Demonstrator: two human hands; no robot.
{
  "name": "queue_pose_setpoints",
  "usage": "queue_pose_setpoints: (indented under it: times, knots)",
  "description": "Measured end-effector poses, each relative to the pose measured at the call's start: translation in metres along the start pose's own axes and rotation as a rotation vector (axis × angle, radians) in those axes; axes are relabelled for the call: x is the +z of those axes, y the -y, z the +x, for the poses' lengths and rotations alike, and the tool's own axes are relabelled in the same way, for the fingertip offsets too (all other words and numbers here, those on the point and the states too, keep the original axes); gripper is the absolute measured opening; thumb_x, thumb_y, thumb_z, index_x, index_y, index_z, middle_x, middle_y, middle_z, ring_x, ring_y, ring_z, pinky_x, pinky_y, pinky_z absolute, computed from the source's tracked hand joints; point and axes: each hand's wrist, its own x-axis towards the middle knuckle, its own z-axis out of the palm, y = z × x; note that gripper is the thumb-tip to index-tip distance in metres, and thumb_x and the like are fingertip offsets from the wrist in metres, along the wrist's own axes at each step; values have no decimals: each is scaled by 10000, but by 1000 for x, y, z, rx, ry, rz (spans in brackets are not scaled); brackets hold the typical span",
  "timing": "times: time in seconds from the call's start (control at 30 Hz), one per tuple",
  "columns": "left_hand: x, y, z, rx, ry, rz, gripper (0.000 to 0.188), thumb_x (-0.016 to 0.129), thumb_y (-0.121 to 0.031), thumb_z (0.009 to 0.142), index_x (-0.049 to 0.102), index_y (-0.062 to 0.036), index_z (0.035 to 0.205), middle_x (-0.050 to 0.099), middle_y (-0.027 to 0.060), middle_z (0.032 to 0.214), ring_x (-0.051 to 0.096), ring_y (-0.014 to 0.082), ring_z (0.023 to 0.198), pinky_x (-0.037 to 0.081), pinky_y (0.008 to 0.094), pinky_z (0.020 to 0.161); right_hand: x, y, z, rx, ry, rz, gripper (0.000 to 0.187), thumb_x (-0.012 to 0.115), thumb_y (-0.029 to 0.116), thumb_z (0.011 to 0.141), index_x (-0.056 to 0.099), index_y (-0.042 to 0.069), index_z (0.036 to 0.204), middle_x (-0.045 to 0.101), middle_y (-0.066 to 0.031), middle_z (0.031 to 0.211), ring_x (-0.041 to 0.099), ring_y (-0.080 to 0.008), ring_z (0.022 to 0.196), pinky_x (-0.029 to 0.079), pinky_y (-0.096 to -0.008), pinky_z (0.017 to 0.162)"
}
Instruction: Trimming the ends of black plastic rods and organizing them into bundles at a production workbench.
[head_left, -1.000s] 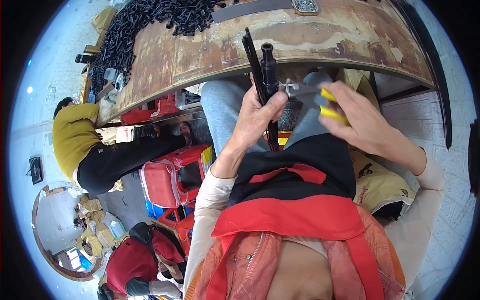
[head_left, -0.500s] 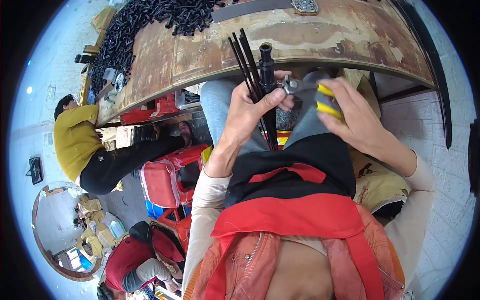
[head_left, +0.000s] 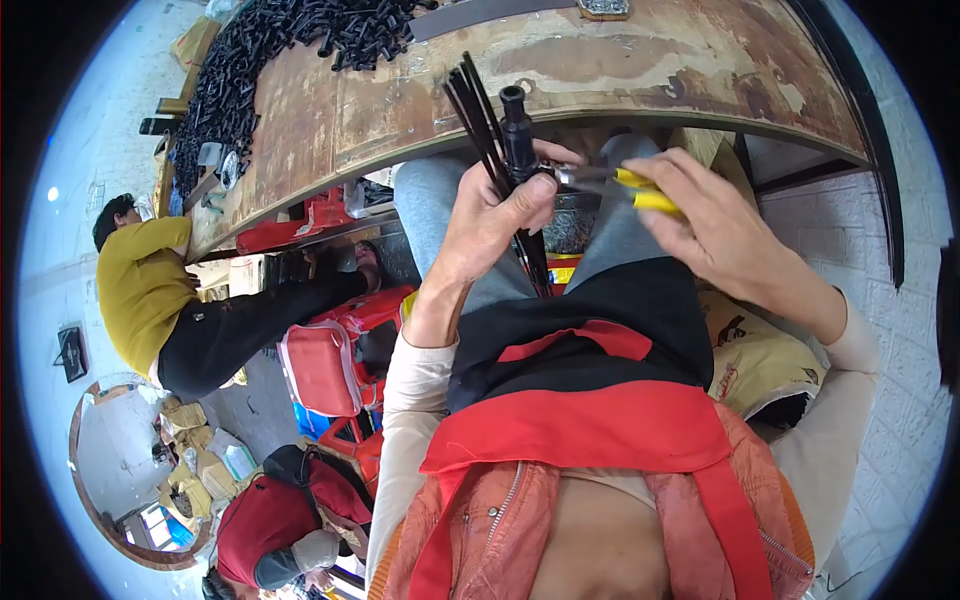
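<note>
My left hand (head_left: 480,225) is closed around a bundle of thin black rods (head_left: 476,120) and a stepped black tubular fitting (head_left: 518,135), both sticking up past the thumb. Yellow-handled pliers (head_left: 655,201) are in my right hand (head_left: 715,215), its fingers wrapped over the grips. The metal jaws lie against the side of the fitting, close to my left fingertips. What exactly sits between the jaws is too small to make out. Both hands are above my lap, just in front of the table edge.
A worn wooden table (head_left: 400,115) curves across the front, with a heap of black tubular pieces (head_left: 225,100) at its left and a small tray of metal bits (head_left: 603,9) at the back. A red chair (head_left: 322,368) and two other people are on the left. A sack (head_left: 765,350) stands at my right.
The pliers have turned and their jaws now look narrower, seen more edge-on. My left hand with the rods and fitting has shifted slightly left.
</note>
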Motion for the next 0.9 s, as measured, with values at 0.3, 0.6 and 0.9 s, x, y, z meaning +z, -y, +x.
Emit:
queue_pose_setpoints:
  times: [0.3, 0.6, 0.9]
  knots:
    - [0, 3, 6, 37, 57, -54, 340, 600, -182, 955, 548, 59, 1189, 422, -45, 684, 375, 53, 585, 303, 219, 520, -11, -6, 4, 777, 743, 1322, 335, 594, 228, 865, 481, -20, 1060, 505, -53, 535, 505, -125, 377, 384, -251, 358]
    - [-3, 4, -5, 49, 75, -59, 321, 616, -253, 943, 500, 14, 1077, 425, -16, 645, 376, 71, 546, 310, 236, 507, -3, -4, 11, 783, 886, 1200, 338, 526, 307, 976, 594, -22, 945, 576, -53, 610, 567, -127, 516, 418, -240, 511]
    - [-3, 11, -4, 44, 105, -112, 278, 631, -157, 938, 466, -2, 1100, 481, 9, 670, 420, 79, 577, 328, 241, 521, -1, 4, 4, 662, 605, 881, 434, 474, 368, 1012, 606, -41, 1073, 666, -114, 869, 661, -159, 777, 518, -272, 719]
